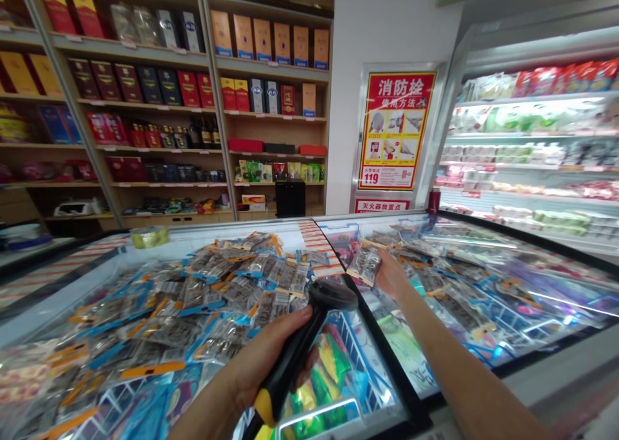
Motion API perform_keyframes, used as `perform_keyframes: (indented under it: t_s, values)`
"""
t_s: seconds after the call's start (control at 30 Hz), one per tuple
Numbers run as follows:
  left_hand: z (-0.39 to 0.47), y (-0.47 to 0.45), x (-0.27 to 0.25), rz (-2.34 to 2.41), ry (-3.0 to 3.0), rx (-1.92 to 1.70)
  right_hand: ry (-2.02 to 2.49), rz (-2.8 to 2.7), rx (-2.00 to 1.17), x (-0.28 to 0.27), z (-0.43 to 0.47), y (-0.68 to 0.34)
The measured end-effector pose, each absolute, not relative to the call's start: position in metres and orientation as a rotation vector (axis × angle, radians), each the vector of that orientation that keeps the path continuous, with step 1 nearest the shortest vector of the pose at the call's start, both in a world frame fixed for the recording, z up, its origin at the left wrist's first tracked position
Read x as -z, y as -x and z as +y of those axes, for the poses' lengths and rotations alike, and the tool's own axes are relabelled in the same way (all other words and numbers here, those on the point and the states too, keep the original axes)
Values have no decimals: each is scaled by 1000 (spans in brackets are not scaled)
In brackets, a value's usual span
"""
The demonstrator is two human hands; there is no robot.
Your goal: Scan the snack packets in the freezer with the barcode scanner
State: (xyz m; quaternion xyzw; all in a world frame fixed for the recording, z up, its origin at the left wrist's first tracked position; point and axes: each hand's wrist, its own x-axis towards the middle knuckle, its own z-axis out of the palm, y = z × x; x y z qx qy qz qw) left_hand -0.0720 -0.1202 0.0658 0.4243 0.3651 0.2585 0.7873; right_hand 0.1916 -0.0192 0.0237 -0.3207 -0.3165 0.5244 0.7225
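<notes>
My left hand is wrapped round the handle of a black and yellow barcode scanner, its head pointing up and away. In my right hand is a small clear snack packet with dark contents and a pale orange strip, held above the freezer's dividing frame. Many similar packets with blue or orange edges lie in a loose heap on the left glass lid. More of these packets are spread over the right lid. Strips of orange-striped labels lie on the glass just beyond the scanner.
Under the glass, wire baskets hold colourful packs. A roll of yellowish tape stands at the far left edge, and a dark red can at the far right corner. Shelves of boxes and a lit fridge stand behind.
</notes>
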Motion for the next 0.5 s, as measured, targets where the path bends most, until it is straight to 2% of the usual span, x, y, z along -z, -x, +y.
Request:
perform_keyframes:
  t_s: [0.3,0.5]
  values:
    - [-119,73,-70,790,-918,-584,687,-697,-1132,-25,-20,-194]
    - [-112,80,-75,734,-949,-803,833,-818,-1232,-17,-18,-169]
